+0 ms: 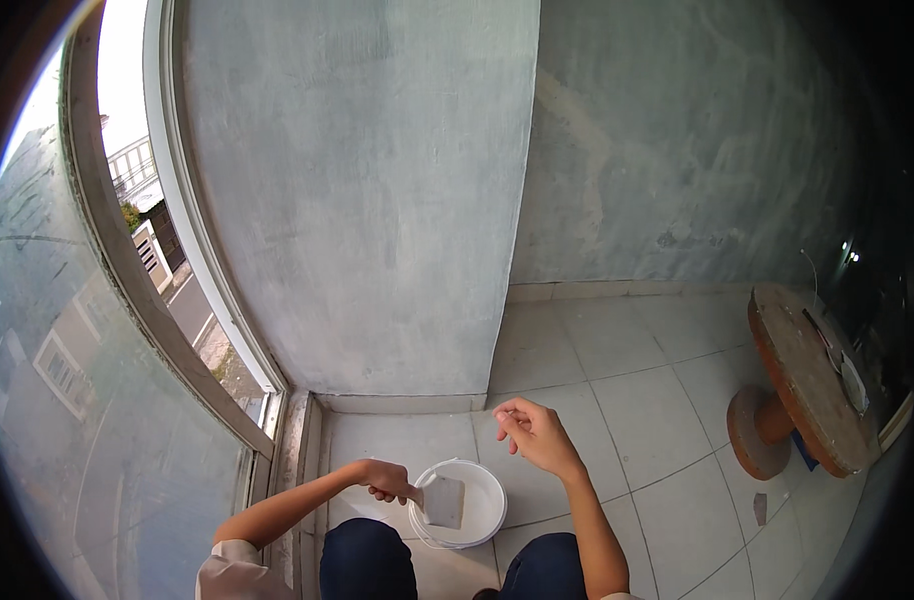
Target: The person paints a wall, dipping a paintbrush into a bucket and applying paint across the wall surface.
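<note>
My left hand (385, 480) is closed round the handle of a putty knife (444, 502). The tool's wide, flat, greyish blade lies over the mouth of a white bucket (500, 500), with a tan strip along its far edge. Inside the bucket the surface looks white; how full it is I cannot tell. Raised beyond the bucket's right side, my right hand (539, 437) has loosely bent fingers with gaps between them. Nothing shows in it, and it touches neither the bucket nor the wall.
A grey, patchy wall (357, 200) juts out ahead. At the left, a framed glass pane (97, 380) stands beside an opening to the street. To the right, a wooden spool-like table (802, 385) lies tipped on pale floor tiles (617, 420). My knees flank the bucket.
</note>
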{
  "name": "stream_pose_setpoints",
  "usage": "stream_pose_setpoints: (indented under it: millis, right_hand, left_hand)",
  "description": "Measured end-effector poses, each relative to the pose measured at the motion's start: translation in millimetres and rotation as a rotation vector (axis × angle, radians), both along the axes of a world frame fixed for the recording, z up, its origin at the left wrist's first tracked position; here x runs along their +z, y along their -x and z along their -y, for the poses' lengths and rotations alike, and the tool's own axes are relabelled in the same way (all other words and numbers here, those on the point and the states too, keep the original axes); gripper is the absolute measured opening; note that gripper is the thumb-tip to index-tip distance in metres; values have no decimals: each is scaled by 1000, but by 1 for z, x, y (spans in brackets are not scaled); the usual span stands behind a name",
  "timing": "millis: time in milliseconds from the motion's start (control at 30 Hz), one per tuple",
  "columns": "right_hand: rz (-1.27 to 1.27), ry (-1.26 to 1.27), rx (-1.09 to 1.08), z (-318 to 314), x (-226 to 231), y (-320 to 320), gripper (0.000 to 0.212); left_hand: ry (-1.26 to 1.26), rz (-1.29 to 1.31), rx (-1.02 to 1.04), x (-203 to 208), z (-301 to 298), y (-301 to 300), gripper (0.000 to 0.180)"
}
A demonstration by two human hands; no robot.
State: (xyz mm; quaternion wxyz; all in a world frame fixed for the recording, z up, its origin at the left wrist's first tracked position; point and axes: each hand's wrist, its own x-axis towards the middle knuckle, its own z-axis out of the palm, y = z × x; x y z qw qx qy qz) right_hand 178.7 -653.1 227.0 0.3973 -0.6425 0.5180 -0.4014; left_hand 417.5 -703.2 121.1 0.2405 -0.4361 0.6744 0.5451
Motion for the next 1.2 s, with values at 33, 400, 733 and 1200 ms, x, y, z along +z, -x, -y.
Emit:
stream_pose_setpoints:
  millis: [33,400,733,1200]
  right_hand:
    - [-9,7,21,-2,-2,-2,18]
    - [-84,2,50,-16,0,3,18]
    - [-80,-40,87,-7,-12,6,18]
    - [-78,-106,56,1,-12,6,17]
  left_hand:
    - [-18,72,-91,-16,7,14,41]
    - [84,18,-128,-84,-2,80,30]
    - [15,-166,-133,-32,5,34,37]
    - [-129,-784,865,-13,-21,-87,28]
